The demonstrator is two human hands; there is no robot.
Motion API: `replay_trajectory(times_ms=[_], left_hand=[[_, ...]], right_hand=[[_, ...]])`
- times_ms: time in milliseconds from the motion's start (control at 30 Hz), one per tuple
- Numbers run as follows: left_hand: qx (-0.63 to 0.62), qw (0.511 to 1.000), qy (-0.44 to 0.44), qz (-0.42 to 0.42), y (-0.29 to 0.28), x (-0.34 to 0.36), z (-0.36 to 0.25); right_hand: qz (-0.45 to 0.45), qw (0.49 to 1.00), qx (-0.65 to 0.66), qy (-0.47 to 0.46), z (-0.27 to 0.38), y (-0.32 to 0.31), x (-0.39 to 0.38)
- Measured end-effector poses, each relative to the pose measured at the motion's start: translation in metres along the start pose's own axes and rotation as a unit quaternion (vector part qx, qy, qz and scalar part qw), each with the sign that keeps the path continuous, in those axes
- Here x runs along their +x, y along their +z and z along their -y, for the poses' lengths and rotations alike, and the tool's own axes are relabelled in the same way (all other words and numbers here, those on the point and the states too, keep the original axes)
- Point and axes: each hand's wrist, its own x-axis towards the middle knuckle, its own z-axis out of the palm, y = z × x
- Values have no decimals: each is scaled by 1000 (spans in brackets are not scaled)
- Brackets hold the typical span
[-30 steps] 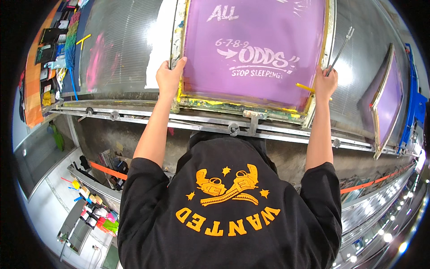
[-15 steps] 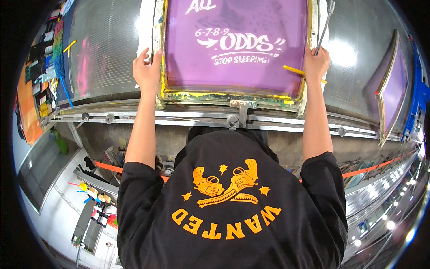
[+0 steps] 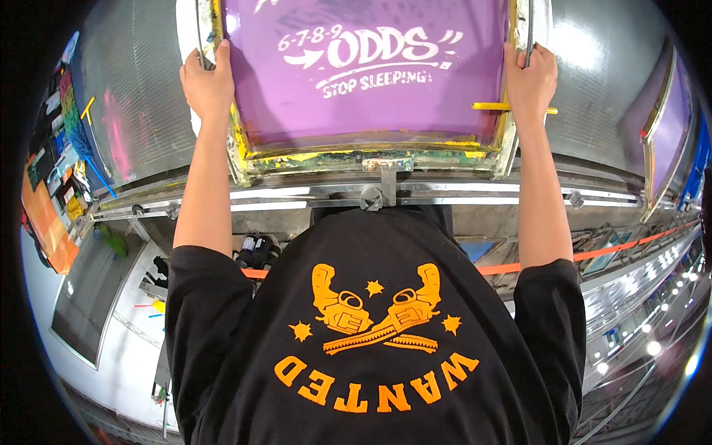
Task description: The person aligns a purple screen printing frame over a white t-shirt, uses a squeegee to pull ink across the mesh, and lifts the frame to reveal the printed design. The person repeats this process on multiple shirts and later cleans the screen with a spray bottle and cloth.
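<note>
A screen printing frame (image 3: 297,162) with a purple mesh (image 3: 297,104) lies in front of me, white lettering showing in the mesh. Its metal rim is smeared with yellow and green ink. My left hand (image 3: 208,87) is closed around the left side rail, thumb on the inner edge. On the opposite rail my right hand (image 3: 532,85) is closed the same way. A thin grey rod (image 3: 530,30) runs up from the right fingers; a similar rod (image 3: 197,30) shows at the left ones. Under the right wrist crosses a yellow bar (image 3: 489,106). The frame's far end is out of view.
A metal rail with a clamp knob (image 3: 371,197) runs along the near table edge. Another purple screen (image 3: 664,126) leans at the far right. Grey table surface (image 3: 144,81) extends on both sides. A yellow T-shaped handle (image 3: 88,111) and cloths lie left.
The frame and lettering sit further left and higher in view. Both hands appear higher up, the left also further left. The rod at my right hand now stands more nearly upright.
</note>
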Motion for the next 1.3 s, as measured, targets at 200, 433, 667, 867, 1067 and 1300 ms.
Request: replay_trajectory(times_ms=[200, 433, 667, 867, 1067, 1300], left_hand=[[8, 1000, 13, -13, 9, 3, 1], [11, 995, 65, -72, 10, 5, 9], [-91, 986, 133, -30, -7, -27, 34], [-151, 989, -9, 5, -61, -125, 89], [-202, 974, -83, 52, -76, -164, 102], [-150, 983, -54, 90, -60, -124, 84]], right_hand=[[-52, 998, -18, -3, 1, 4, -8], [-108, 993, 39, 10, 11, 0, -2], [14, 995, 58, 77, -93, -45, -2], [-63, 980, -71, 174, -233, -104, -20], [-87, 978, -134, 134, -294, -92, -30], [-182, 969, -144, 82, -266, -87, -48]])
